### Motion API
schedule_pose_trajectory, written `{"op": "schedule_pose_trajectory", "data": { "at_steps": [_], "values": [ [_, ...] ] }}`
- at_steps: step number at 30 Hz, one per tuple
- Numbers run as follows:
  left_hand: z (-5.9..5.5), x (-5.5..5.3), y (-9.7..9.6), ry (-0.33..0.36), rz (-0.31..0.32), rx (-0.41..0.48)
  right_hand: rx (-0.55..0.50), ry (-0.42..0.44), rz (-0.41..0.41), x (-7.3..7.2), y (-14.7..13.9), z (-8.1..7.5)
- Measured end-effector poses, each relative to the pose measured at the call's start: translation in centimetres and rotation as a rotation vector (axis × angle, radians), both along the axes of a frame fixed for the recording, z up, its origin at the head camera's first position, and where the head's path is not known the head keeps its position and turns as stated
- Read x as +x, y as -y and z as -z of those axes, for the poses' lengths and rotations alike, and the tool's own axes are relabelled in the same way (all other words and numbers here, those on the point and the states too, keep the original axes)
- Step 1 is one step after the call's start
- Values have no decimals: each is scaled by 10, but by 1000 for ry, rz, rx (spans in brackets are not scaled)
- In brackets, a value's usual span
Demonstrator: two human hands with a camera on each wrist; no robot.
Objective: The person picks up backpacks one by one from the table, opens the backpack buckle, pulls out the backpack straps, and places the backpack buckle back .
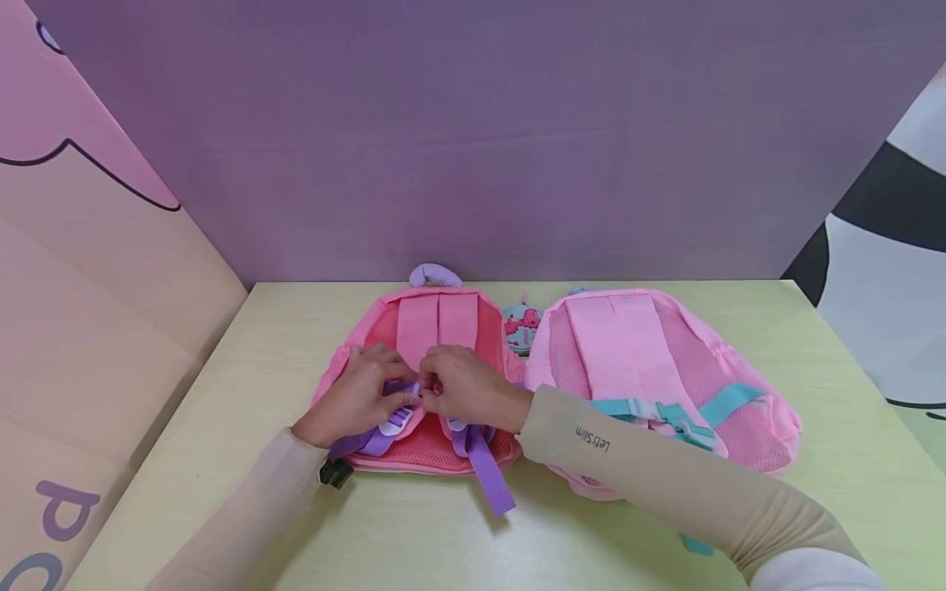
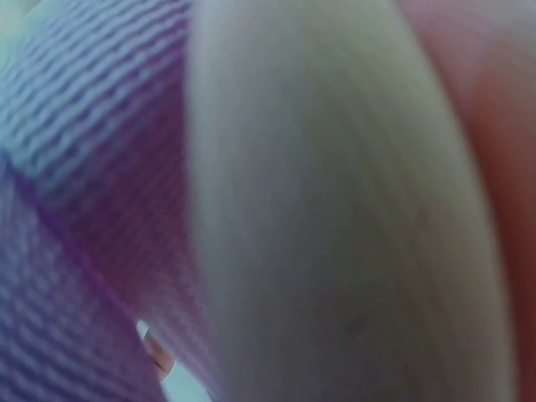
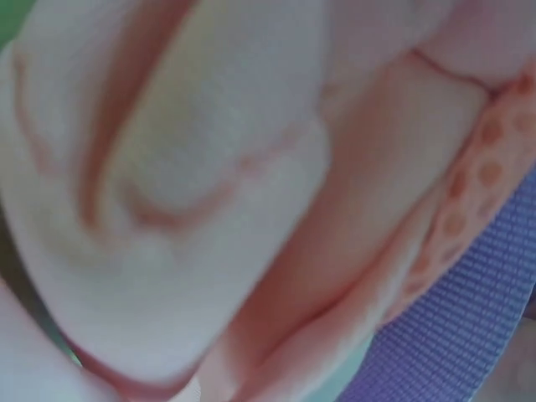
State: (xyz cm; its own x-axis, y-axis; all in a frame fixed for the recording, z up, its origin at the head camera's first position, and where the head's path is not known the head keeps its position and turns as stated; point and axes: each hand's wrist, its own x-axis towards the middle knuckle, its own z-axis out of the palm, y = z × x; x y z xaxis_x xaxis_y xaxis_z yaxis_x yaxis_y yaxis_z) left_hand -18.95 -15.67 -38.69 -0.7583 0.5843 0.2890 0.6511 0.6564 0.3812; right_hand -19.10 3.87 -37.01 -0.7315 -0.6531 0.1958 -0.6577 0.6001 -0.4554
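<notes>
A coral-pink child's backpack lies back side up, its shoulder straps and purple webbing facing me. My left hand curls its thumb and fingers round a purple chest strap near its pale buckle. Fingertips of my right hand meet the left ones there, bent and pinching the same strap's buckle end, mostly hidden by the fingers. White strap adjusters sit below the left thumb. In the right wrist view, curled fingers fill much of the picture beside purple webbing.
A light-pink backpack with a teal chest strap lies to the right, under my right forearm. A round teal tag is between the bags. Loose purple webbing hangs onto the table. Behind stands a purple panel.
</notes>
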Motion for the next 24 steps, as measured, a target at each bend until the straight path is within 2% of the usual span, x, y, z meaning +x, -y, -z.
{"op": "schedule_pose_trajectory", "data": {
  "at_steps": [12,20,24],
  "values": [
    [-5,3,-1,-5,-20,-20,1,8,-14,-2,-2,-3],
    [-5,2,0,-12,-11,-21,18,33,-15,-1,0,-4],
    [-4,1,-1,-9,-14,-14,9,20,-7,0,0,-4]
  ]
}}
